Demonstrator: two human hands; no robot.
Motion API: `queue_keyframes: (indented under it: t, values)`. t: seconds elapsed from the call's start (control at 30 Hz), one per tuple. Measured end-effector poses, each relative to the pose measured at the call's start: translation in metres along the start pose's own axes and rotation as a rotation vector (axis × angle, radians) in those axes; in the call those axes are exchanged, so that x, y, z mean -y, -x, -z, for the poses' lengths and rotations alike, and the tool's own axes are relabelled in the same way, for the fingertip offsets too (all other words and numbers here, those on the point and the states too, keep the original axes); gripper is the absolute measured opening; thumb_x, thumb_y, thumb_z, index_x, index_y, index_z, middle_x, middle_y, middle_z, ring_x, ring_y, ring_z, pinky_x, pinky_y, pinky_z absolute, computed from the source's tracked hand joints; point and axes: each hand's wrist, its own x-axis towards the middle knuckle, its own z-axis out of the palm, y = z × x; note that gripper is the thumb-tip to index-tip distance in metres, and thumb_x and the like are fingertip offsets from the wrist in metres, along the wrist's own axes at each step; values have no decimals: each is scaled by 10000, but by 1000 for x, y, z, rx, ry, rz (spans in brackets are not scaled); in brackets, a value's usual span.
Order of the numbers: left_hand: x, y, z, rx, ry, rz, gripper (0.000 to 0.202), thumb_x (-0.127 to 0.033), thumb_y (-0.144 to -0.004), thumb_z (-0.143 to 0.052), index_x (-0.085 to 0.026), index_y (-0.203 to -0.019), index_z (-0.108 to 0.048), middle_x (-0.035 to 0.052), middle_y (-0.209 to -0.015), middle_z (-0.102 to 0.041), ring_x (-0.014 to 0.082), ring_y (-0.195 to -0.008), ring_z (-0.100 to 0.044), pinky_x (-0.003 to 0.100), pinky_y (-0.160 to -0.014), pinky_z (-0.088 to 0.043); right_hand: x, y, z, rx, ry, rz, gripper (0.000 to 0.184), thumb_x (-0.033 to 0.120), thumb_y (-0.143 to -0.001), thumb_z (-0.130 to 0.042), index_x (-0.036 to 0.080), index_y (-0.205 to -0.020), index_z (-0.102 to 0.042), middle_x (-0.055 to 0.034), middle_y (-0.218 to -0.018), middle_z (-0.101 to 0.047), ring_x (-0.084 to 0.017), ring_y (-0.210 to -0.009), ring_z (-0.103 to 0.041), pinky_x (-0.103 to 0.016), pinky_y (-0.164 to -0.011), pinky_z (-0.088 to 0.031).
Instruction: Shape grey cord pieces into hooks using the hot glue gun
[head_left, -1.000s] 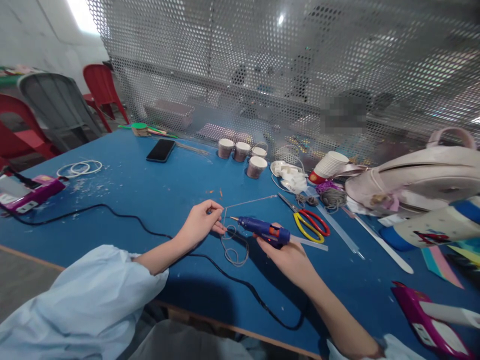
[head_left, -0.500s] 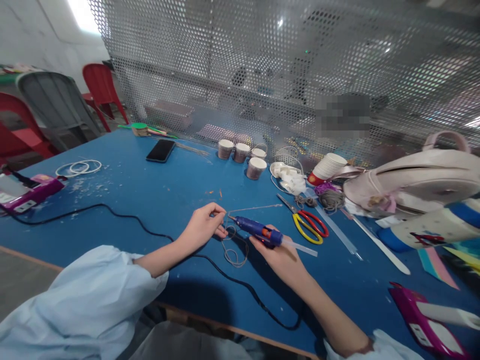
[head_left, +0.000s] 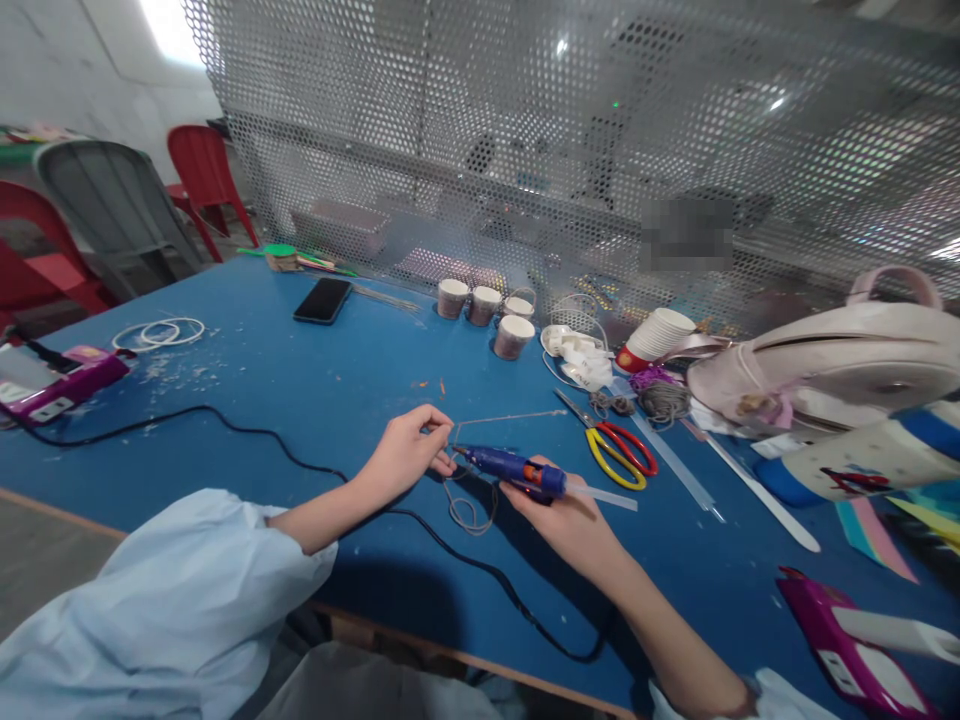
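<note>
My right hand grips a blue glue gun with a clear glue stick jutting from its back. Its nozzle points left and touches a thin wire frame. My left hand pinches the corner of that wire, fingers closed, right beside the nozzle. A loose coil of wire lies on the blue table just below both hands. The gun's black cord runs across the table to the left.
Red and yellow scissors lie right of the gun. Small cups, a black phone, a stack of paper cups, a pink bag and magenta packs sit around. A perforated metal screen backs the table. Chairs stand at left.
My right hand has brought the glue gun leftward and lower, so its nozzle now meets the wire at my left fingers. My left hand has stayed in place.
</note>
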Motion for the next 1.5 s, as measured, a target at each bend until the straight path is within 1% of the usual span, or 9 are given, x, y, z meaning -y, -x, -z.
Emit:
queue_keyframes:
  t: [0.17, 0.37, 0.53, 0.67, 0.83, 1.03, 1.27, 1.43, 1.5]
  values:
    - [0, 1, 0, 15, -6, -1, 82, -231, -808, -540, -151, -818, -525, -46, -611, -526, 150, -520, -671, 253, -482, -564, -4, -2, -2, -90, -7, -90, 217, 399, -792, -561, 195, -724, -538, 12, -618, -584, -135, -531, -497, -249, -525, -398]
    - [0, 1, -1, 32, -18, -2, 78, -228, -813, -529, -151, -827, -526, -47, -619, -524, 151, -525, -673, 257, -489, -568, -5, -2, 0, -54, 8, -28, 239, 403, -793, -548, 193, -683, -524, 3, -629, -577, -138, -544, -510, -255, -545, -406]
    - [-1, 2, -1, 34, -26, -3, 79, -228, -809, -532, -150, -824, -528, -43, -606, -533, 156, -527, -675, 251, -483, -565, -5, -2, -1, -106, 8, -86, 231, 414, -789, -563, 195, -717, -538, 7, -606, -574, -137, -530, -495, -251, -526, -401]
    - [0, 2, 0, 36, -29, -9, 82, -232, -808, -533, -152, -828, -532, -42, -606, -539, 162, -536, -680, 255, -489, -567, -7, -2, -2, -69, -2, -68, 251, 419, -787, -569, 201, -677, -510, 14, -609, -572, -131, -521, -495, -244, -513, -399]
    - [0, 2, 0, 40, -16, -17, 85, -236, -802, -538, -154, -822, -536, -44, -592, -542, 163, -536, -679, 257, -489, -567, -10, -2, -2, -113, 11, -86, 253, 438, -793, -559, 199, -714, -528, 25, -582, -549, -133, -517, -488, -249, -516, -397]
    - [0, 2, 0, 34, -26, -23, 101, -253, -800, -546, -156, -826, -537, -39, -602, -551, 158, -531, -676, 262, -491, -568, 0, 0, 3, -8, 62, -4, 212, 384, -804, -546, 197, -703, -554, 2, -638, -578, -146, -550, -524, -267, -569, -414]
    - [0, 3, -1, 44, -25, -29, 95, -247, -801, -547, -154, -815, -537, -36, -577, -556, 162, -531, -677, 255, -489, -565, -8, -1, -2, -125, 83, -19, 239, 408, -818, -540, 201, -698, -529, 10, -590, -567, -143, -534, -510, -250, -523, -403]
    - [-2, 3, -1, 30, -35, -19, 87, -237, -800, -539, -154, -827, -539, -44, -609, -532, 153, -526, -671, 264, -488, -568, -2, 2, 4, 9, 102, 8, 225, 393, -816, -550, 204, -694, -552, 0, -647, -598, -150, -571, -524, -248, -528, -393]
    - [-2, 2, -1, 31, -27, -21, 88, -237, -797, -540, -156, -830, -539, -46, -618, -527, 149, -527, -669, 267, -493, -571, 0, 2, 6, 38, 106, 13, 215, 383, -814, -552, 206, -693, -559, 2, -652, -601, -150, -579, -525, -250, -541, -397]
